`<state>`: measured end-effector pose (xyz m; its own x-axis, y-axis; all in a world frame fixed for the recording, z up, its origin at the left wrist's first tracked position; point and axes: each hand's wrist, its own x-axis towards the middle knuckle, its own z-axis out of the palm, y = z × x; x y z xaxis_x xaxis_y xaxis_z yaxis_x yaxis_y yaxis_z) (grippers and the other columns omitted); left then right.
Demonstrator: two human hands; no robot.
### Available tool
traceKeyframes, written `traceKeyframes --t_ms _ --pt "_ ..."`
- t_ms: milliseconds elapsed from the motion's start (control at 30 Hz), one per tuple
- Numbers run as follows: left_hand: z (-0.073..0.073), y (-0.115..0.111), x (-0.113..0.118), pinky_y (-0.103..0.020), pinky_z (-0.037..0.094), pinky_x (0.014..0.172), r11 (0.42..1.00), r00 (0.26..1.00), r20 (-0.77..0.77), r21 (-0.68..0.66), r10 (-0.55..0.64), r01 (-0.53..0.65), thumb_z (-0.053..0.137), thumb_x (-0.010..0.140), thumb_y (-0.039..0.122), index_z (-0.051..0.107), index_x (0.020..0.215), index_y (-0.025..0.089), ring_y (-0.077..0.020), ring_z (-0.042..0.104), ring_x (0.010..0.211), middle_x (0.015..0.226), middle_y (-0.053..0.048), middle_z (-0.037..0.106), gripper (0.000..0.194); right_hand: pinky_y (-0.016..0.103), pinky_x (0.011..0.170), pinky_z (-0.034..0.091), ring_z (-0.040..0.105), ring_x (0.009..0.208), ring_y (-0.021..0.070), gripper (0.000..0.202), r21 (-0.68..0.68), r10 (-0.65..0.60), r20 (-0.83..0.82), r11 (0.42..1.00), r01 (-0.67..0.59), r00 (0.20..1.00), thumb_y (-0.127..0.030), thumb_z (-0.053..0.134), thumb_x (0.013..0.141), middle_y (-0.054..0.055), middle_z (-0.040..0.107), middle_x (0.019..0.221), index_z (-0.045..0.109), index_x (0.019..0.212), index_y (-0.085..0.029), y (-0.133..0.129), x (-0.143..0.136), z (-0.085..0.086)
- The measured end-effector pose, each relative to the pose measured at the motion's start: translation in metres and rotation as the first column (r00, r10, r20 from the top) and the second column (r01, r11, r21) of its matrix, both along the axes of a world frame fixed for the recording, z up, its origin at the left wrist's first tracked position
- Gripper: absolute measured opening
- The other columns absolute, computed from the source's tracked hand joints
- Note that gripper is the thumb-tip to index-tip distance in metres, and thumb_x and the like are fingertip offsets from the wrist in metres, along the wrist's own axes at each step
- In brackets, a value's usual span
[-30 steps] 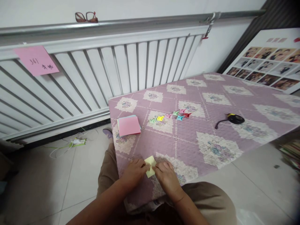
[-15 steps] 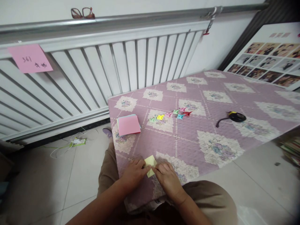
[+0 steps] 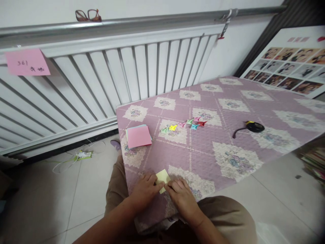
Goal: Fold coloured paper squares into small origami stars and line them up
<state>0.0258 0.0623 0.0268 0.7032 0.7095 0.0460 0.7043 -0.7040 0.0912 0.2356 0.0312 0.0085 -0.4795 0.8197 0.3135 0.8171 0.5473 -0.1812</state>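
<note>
A small pale yellow folded paper lies at the near end of the patterned tablecloth. My left hand grips its left side, thumb on the paper. From the right, my right hand pinches the near right edge, its thumb close to the left thumb. Beyond the hands on the left sits a stack of pink and blue paper sheets. Several small folded paper pieces in green, yellow, pink, blue and red form a loose row in the middle.
A black object with a curved tail lies on the right of the table. A white radiator runs along the far edge. A photo board leans at the back right. A power strip is on the floor.
The view has shifted slightly. Both thumbs have come a little closer together on the near part of the yellow paper, which stays in about the same place.
</note>
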Motion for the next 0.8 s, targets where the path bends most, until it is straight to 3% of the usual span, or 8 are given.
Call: traceKeyframes --t_ms 233,500,800 --pt "0.0 -0.005 -0.003 -0.04 0.041 0.091 0.999 1.0 -0.022 -0.033 -0.022 0.022 0.046 0.096 0.032 0.046 0.13 0.037 -0.0259 0.043 0.112 0.122 -0.007 0.047 0.034 0.043 0.106 0.026 0.057 0.106 0.0185 0.025 0.016 -0.074 -0.116 0.997 0.076 0.99 -0.019 0.049 0.092 0.0 0.068 0.106 0.064 0.109 -0.029 -0.012 0.002 -0.007" --pt "0.0 -0.007 -0.002 -0.041 0.037 0.098 0.998 1.0 -0.005 -0.053 -0.023 0.023 0.047 0.095 0.034 0.049 0.128 0.03 -0.0257 0.04 0.119 0.128 -0.007 0.046 0.033 0.039 0.106 0.027 0.055 0.116 0.0193 0.034 0.025 -0.063 -0.04 0.998 0.064 0.997 -0.026 0.047 0.092 0.005 0.064 0.122 0.055 0.125 -0.02 -0.014 -0.026 -0.003" --pt "-0.006 -0.013 -0.012 -0.044 0.035 0.102 0.999 1.0 -0.008 -0.036 -0.029 0.028 0.05 0.094 0.032 0.035 0.139 0.041 -0.0274 0.039 0.125 0.138 -0.007 0.043 0.048 0.04 0.107 0.02 0.051 0.12 0.0199 0.043 0.073 -0.066 0.022 0.995 0.065 0.998 -0.037 0.05 0.091 0.005 0.059 0.13 0.049 0.131 -0.022 -0.025 -0.012 -0.008"
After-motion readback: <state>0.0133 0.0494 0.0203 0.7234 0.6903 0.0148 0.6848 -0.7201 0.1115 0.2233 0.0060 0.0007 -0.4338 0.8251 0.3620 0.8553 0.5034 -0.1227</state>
